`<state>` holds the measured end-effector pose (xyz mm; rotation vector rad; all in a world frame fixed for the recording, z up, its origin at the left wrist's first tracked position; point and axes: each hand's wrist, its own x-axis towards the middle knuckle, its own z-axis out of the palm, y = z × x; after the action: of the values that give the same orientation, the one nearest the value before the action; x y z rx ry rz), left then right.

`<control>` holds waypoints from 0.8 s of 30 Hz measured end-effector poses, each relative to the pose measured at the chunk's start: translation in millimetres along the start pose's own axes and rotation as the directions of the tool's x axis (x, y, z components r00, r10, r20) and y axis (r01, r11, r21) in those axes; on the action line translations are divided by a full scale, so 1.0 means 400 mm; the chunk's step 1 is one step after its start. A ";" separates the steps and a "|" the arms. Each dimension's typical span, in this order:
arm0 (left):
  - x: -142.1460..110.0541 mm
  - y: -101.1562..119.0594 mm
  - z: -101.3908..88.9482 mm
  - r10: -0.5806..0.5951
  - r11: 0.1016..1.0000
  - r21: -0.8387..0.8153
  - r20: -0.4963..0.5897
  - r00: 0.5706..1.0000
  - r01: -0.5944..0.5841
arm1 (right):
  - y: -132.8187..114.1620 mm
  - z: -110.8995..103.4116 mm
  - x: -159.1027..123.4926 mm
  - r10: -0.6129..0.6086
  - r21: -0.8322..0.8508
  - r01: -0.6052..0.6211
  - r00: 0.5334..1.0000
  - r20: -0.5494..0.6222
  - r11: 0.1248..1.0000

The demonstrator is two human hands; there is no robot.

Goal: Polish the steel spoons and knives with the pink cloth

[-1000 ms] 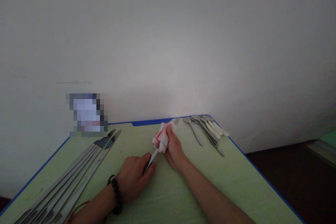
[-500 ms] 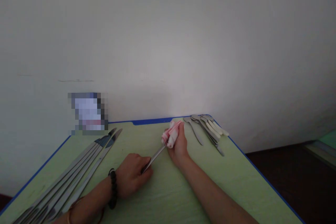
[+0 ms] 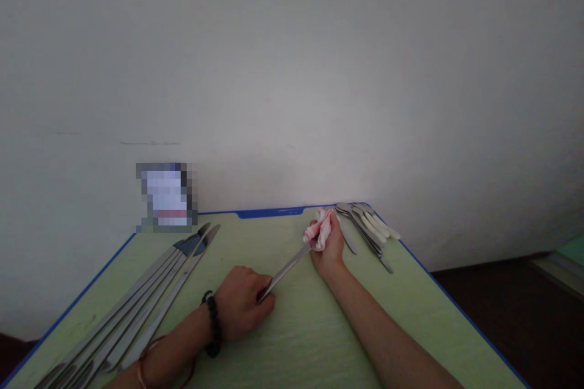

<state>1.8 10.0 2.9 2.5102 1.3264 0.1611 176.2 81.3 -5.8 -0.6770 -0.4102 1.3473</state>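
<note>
My left hand (image 3: pixel 244 304) is closed around one end of a long, flat metal piece of cutlery (image 3: pixel 289 266), which slants up to the right above the green tabletop. In my right hand (image 3: pixel 332 252) is a crumpled pink and white cloth (image 3: pixel 319 231), wrapped about the far end of that cutlery. The cloth hides this end, so its kind cannot be made out. Just beyond the right hand lies a metal utensil (image 3: pixel 348 238), its head covered by the hand and cloth.
Several metal table knives (image 3: pixel 201 255) lie side by side on the left of the green table (image 3: pixel 292 340). At the back right are stacked metal spoons (image 3: pixel 360 228) and white-handled utensils (image 3: pixel 379 232). A blurred-out upright object (image 3: pixel 166 194) stands against the wall (image 3: pixel 292 73).
The cloth and my right hand have moved right along the cutlery, baring more of its metal and covering the head of the utensil behind. The whole view has shifted slightly.
</note>
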 end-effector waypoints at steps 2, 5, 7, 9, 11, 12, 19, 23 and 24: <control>0.001 -0.001 0.001 -0.004 1.000 0.009 -0.009 1.000 0.004 | 0.002 0.000 -0.002 0.003 0.012 -0.003 0.999 0.033 1.000; 0.001 -0.006 0.002 -0.003 1.000 0.012 -0.008 1.000 0.003 | 0.003 0.003 -0.005 0.030 0.031 -0.031 0.998 0.055 0.999; 0.002 -0.010 0.002 0.002 1.000 0.001 -0.009 1.000 -0.002 | 0.004 0.008 -0.009 0.044 0.042 -0.046 0.998 0.040 0.998; 0.002 -0.013 0.002 0.006 1.000 -0.015 -0.009 1.000 -0.007 | 0.011 0.015 -0.018 0.044 0.040 -0.044 0.999 0.009 0.998; 0.003 -0.013 0.002 0.005 1.000 -0.026 -0.012 1.000 -0.005 | 0.024 0.021 -0.030 0.027 0.010 -0.027 0.999 -0.024 1.000; 0.003 -0.011 0.003 0.000 1.000 -0.029 -0.012 1.000 -0.001 | 0.032 0.024 -0.036 0.014 -0.020 -0.015 0.999 -0.044 1.000; 0.003 -0.003 0.003 -0.031 0.999 -0.026 -0.026 0.999 0.030 | 0.082 0.013 -0.043 -0.017 -0.231 0.019 1.000 0.011 0.973; 0.003 -0.006 0.006 -0.032 0.997 -0.070 -0.026 0.999 0.030 | 0.092 -0.004 -0.036 -0.010 -0.350 0.027 0.999 0.049 0.937; 0.003 -0.007 0.007 -0.033 0.997 -0.075 -0.028 0.999 0.031 | 0.092 -0.005 -0.036 -0.008 -0.365 0.026 0.999 0.050 0.931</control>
<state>1.1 11.9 -0.5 2.4322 1.3457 0.2362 147.1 69.7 -30.2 -0.9470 -0.7160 1.2843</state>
